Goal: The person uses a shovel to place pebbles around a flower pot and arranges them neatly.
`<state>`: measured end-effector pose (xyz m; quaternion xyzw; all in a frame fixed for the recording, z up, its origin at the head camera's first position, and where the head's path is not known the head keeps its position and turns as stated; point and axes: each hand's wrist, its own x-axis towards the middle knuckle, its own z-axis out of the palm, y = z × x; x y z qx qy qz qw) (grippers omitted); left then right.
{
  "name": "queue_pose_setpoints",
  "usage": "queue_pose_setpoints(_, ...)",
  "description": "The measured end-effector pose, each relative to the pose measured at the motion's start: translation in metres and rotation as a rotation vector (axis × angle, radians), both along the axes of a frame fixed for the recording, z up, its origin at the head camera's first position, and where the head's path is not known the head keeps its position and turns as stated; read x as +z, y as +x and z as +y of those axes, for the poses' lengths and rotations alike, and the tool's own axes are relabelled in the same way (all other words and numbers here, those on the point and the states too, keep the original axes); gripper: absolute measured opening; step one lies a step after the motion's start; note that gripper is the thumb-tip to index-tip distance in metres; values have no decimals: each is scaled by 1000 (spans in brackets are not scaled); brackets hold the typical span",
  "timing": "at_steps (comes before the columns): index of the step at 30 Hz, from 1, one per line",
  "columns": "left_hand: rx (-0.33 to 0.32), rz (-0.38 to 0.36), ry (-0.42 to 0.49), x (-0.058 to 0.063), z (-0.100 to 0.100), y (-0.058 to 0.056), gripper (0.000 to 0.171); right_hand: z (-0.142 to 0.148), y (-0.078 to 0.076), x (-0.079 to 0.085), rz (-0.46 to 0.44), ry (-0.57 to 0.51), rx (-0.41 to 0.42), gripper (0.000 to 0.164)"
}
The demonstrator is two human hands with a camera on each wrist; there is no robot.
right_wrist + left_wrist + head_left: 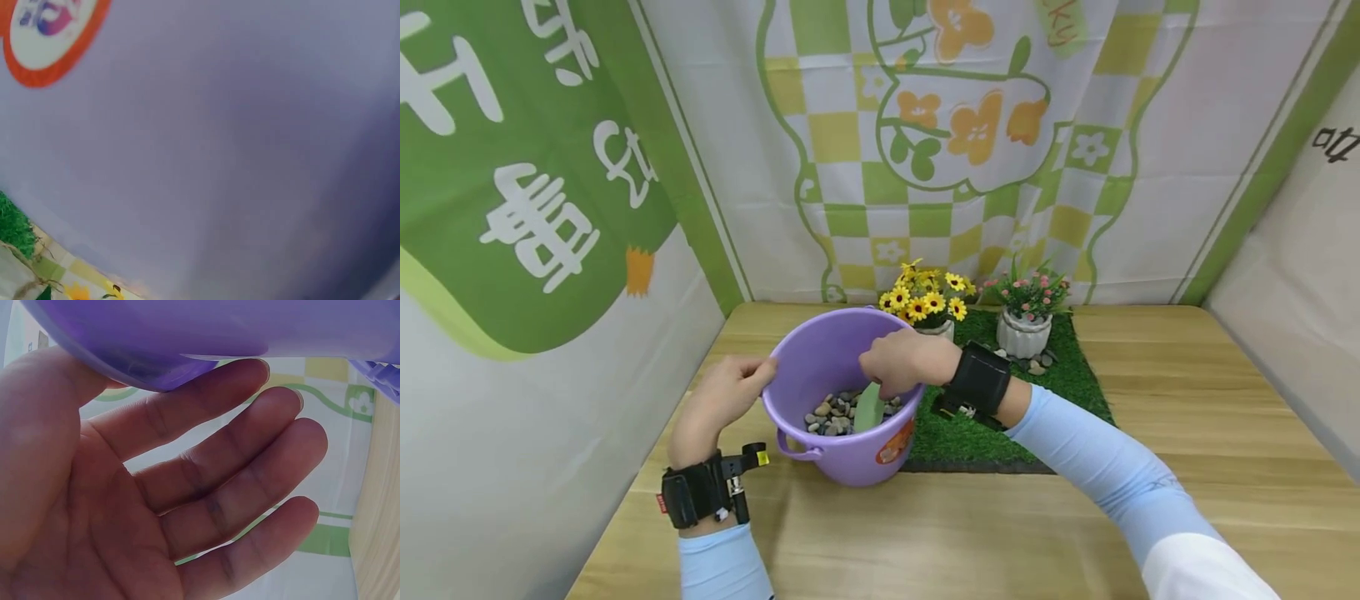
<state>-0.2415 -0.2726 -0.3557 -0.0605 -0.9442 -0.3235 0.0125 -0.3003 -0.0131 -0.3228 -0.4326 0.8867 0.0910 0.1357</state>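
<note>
A purple bucket (857,462) with an orange-edged sticker stands on the wooden table, with several grey and tan pebbles (831,414) inside. My left hand (724,400) pinches the bucket's left rim between thumb and index finger. In the left wrist view the other fingers (250,481) extend below the purple wall (300,328). Over the right rim reaches my right hand (906,362), its fingers curled around a light green scoop (869,408) whose blade is down among the pebbles. The right wrist view shows mostly the bucket's side (187,144), so the grip is hidden there.
Behind the bucket, yellow flowers (925,296) stand in a white pot. To their right is a white ribbed pot (1024,335) of pink flowers, with loose stones (1039,364) at its base. Artificial grass (977,446) lies right of the bucket on the table (1165,400).
</note>
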Motion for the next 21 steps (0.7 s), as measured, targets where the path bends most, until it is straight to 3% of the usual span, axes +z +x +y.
queue_pose_setpoints(14,-7,-6,10,2,2,-1,39,2,-5,-1,-85,8,20,37)
queue_pose_setpoints(21,11,-26,10,0,1,-2,39,-3,-10,-11,-147,-2,33,30)
